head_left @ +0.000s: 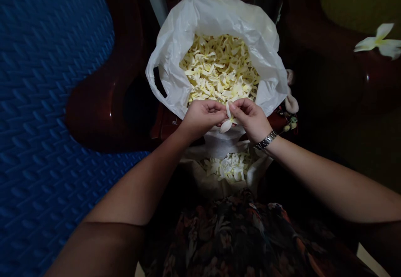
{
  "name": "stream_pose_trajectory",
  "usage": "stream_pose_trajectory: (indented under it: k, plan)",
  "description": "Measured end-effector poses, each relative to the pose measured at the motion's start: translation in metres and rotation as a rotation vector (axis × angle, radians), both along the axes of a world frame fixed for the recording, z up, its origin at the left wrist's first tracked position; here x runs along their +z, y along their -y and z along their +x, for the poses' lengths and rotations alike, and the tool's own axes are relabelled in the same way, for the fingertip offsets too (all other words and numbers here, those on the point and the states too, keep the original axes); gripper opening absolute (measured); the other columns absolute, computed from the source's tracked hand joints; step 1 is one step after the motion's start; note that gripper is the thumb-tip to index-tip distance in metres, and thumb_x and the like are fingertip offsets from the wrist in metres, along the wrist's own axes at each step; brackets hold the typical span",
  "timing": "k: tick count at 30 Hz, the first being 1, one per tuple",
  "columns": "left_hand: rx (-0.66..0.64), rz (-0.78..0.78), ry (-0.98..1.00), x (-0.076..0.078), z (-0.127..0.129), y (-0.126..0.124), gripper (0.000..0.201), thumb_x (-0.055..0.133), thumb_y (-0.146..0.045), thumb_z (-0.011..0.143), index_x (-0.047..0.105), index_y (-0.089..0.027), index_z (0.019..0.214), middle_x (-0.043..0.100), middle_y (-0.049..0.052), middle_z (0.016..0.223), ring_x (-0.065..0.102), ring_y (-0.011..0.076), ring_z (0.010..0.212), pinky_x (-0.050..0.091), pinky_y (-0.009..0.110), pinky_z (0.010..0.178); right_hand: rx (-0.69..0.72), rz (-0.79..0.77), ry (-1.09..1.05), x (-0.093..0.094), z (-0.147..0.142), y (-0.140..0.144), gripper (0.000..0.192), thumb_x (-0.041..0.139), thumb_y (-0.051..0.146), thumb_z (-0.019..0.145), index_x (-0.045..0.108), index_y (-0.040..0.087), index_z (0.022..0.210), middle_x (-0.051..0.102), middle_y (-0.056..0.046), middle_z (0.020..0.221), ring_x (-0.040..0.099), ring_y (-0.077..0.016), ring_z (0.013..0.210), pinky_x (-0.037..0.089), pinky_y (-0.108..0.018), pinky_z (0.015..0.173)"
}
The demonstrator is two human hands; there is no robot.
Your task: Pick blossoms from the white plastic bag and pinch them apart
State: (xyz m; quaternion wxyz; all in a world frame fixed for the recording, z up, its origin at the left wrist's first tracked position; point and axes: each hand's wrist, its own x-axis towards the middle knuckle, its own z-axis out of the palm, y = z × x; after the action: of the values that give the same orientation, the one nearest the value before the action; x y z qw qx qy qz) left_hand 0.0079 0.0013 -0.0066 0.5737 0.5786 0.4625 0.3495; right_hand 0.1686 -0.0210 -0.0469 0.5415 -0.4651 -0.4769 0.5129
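My left hand point(202, 116) and my right hand point(250, 118) meet in the middle of the view, both pinching one white and yellow flower point(228, 122). They hover at the near rim of a white plastic bag point(175, 39) filled with pale yellow flowers point(219, 68). A metal watch point(265, 141) sits on my right wrist. Below the hands, a smaller heap of white flowers point(230, 166) lies in a second pale bag on my lap.
A dark red wooden chair point(103, 97) holds the big bag. A blue textured mat point(40, 101) covers the left. One loose flower point(380, 41) lies on dark red wood at the upper right. My patterned floral clothing point(238, 235) fills the bottom.
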Motion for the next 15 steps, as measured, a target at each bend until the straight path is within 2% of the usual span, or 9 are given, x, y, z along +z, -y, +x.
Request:
stream_pose_trajectory:
  k: [5,9,11,15]
  plan:
    - [-0.024,-0.093,0.04,0.0022,0.0002,-0.0002,0.004,0.067,-0.011,0.073,0.065,-0.013,0.069,0.068,0.0,0.061,0.063,0.0069,0.052,0.055,0.018,0.056,-0.014,0.12,0.129,0.0017,-0.0003,0.002,0.053,0.076,0.072,0.071,0.06,0.022,0.08,0.058,0.001,0.074,0.049,-0.0135,0.068,0.044,-0.029,0.063]
    - [-0.04,-0.1,0.054,0.0021,-0.0013,-0.0016,0.005,0.067,-0.011,0.072,0.064,-0.013,0.069,0.067,0.0,0.06,0.062,0.007,0.052,0.054,0.019,0.056,-0.028,0.143,0.155,0.0021,-0.0011,0.0027,0.052,0.076,0.072,0.072,0.061,0.022,0.079,0.059,0.0,0.075,0.051,-0.0144,0.072,0.045,-0.03,0.066]
    - [-0.054,-0.077,0.045,0.0012,-0.0025,-0.0024,0.001,0.068,-0.012,0.071,0.068,-0.012,0.072,0.069,0.001,0.063,0.063,0.0075,0.054,0.054,0.02,0.058,-0.031,0.101,0.109,0.0008,-0.0009,0.0016,0.053,0.078,0.072,0.068,0.06,0.023,0.079,0.059,0.001,0.074,0.051,-0.0136,0.069,0.046,-0.029,0.062]
    - [-0.068,0.006,-0.006,0.0003,-0.0034,-0.0016,0.009,0.074,-0.016,0.068,0.074,-0.012,0.076,0.071,0.001,0.066,0.062,0.0082,0.057,0.051,0.019,0.058,0.005,-0.061,-0.065,-0.002,-0.0012,-0.0012,0.055,0.083,0.07,0.062,0.06,0.023,0.079,0.057,0.003,0.07,0.05,-0.0113,0.058,0.046,-0.027,0.052]
